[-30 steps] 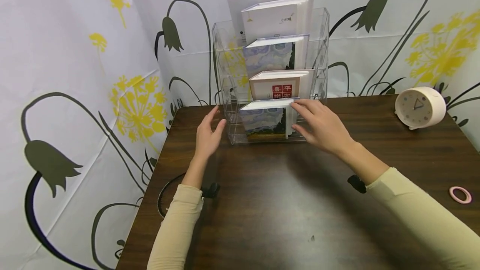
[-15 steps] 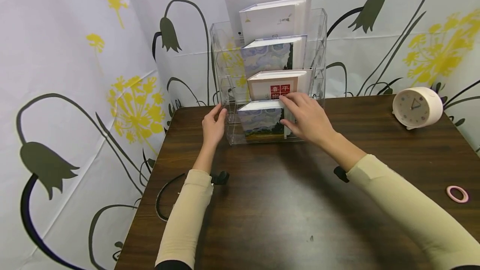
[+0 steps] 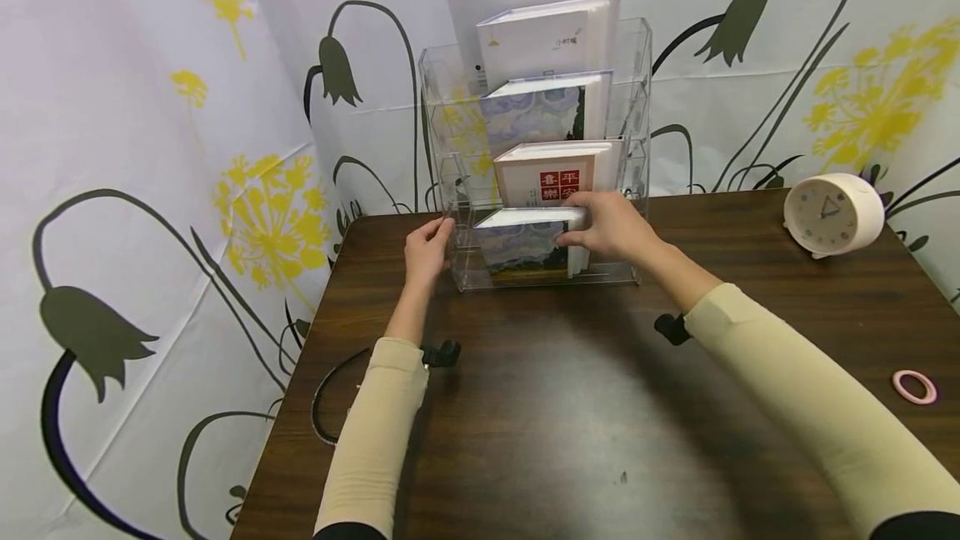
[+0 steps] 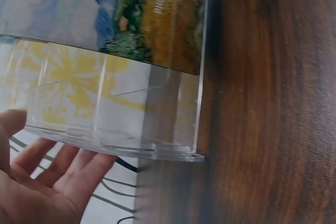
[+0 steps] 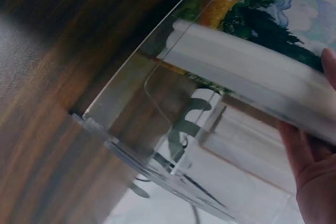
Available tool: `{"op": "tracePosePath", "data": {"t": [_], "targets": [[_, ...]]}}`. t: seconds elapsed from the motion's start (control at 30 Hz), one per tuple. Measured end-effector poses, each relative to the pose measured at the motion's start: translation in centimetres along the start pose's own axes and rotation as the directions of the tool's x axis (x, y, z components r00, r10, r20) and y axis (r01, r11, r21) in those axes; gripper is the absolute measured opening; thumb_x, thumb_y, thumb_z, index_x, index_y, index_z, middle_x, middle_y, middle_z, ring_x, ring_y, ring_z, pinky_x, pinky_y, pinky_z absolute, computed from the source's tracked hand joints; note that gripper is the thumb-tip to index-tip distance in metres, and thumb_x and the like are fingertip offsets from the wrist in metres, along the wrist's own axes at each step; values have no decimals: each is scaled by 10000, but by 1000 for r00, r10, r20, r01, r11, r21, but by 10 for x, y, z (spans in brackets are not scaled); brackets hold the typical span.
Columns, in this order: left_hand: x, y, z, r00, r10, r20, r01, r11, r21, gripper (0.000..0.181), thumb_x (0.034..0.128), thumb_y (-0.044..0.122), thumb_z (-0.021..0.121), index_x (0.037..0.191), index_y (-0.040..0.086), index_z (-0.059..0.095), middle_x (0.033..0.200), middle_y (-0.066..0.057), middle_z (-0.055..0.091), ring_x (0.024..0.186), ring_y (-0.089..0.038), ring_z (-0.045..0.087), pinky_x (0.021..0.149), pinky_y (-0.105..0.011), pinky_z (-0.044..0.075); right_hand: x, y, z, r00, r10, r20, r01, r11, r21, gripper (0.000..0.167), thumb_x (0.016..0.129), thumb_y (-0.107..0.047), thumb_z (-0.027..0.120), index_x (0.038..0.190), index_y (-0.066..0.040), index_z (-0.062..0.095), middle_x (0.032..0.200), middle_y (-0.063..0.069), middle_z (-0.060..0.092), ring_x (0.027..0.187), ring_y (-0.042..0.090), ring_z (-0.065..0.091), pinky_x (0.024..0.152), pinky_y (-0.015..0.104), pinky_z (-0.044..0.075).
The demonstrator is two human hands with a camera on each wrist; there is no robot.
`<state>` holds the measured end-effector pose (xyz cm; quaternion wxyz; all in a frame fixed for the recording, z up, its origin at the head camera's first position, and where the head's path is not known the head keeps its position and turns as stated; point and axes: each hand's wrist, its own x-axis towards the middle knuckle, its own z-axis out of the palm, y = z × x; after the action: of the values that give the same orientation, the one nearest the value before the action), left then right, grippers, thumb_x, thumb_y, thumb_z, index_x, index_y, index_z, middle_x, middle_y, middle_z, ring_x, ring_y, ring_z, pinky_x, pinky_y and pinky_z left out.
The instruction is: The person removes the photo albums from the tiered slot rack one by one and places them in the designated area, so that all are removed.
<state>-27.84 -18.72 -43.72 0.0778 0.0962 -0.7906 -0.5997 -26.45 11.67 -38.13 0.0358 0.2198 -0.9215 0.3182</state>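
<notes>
Across the near desk [image 3: 570, 432]: two cream sleeves [image 3: 375, 432] reach forward, past one black cord [image 3: 315, 407] on our left and one pink ring [image 3: 916, 401] on our right; we do best with the left forearm clear of that cord.
Left hand [image 3: 426, 252]: we grip the left side of the clear tiered rack [image 3: 468, 261]; light, even pressure should stop it sliding or tipping.
Right hand [image 3: 611, 227]: we hold the front photo album [image 3: 521, 250], thumb on its cover, fingers behind; a flat pinch, without twisting, seems best.
Front album: one, painted landscape cover, standing in the lowest, foremost tier; we would move it only along its slot, so no corner catches the clear lip.
Rack: one, bearing five volumes, stepped upward.
Volumes behind: four, namely one red-seal book [image 3: 517, 182], one second landscape book [image 3: 528, 119] and two white books [image 3: 517, 48]; our hidden fingertips should avoid nudging the red-seal one just behind.
Alarm clock [image 3: 831, 213]: one, well apart, right of the rack.
Flower-print curtain [image 3: 150, 82]: backdrop, farthest from us.
</notes>
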Motion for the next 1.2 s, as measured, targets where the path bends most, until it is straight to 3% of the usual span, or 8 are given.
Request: {"op": "tracePosePath", "data": {"t": [0.1,0.2,0.5,0.67,0.9,1.2], "targets": [[1,5,-2,997,-63,45,65,996,-60,442,961,361,644,1275,50,656,1264,-124,625,1186,-253,550,817,-500,572,0,4,1,995,86,-40,-82,993,87,477,748,-297,879,1117,-74,677,1082,111,670,909,271,592,756,428,486],[0,8,-4,992,-100,77,107,989,-101,463,955,368,655,1251,11,661,1266,-142,619,1201,-267,546,868,-515,549,-2,9,4,990,116,-80,-102,983,154,476,755,-306,873,1112,-59,677,1015,110,666,817,249,576,670,383,471],[-4,11,-9,985,-158,66,165,980,-113,488,945,365,669,1246,-20,652,1263,-181,600,1184,-322,544,883,-497,546,-4,14,16,991,30,-132,1,973,232,389,834,-246,811,1122,-22,674,877,116,664,645,207,539,548,329,433],[-5,11,-9,984,-169,53,173,981,-92,500,942,386,664,1239,-17,659,1244,-178,588,1141,-286,545,873,-481,554,-6,14,14,986,37,-164,5,969,246,337,839,-217,808,1098,-46,677,883,106,684,643,199,564,539,316,446],[-3,10,-7,983,-173,62,177,981,-77,503,941,388,663,1247,-10,656,1278,-172,592,1185,-310,551,847,-446,570,-17,12,-2,980,54,-193,6,955,297,332,828,-193,818,1097,-51,685,895,111,696,665,196,598,528,273,466],[-3,9,-5,980,-183,73,188,979,-79,534,933,418,666,1258,-5,650,1334,-145,587,1220,-319,559,869,-450,559,-44,17,-43,968,70,-240,26,927,374,366,833,-126,806,1135,10,650,810,71,673,569,96,540,448,209,404]]}}
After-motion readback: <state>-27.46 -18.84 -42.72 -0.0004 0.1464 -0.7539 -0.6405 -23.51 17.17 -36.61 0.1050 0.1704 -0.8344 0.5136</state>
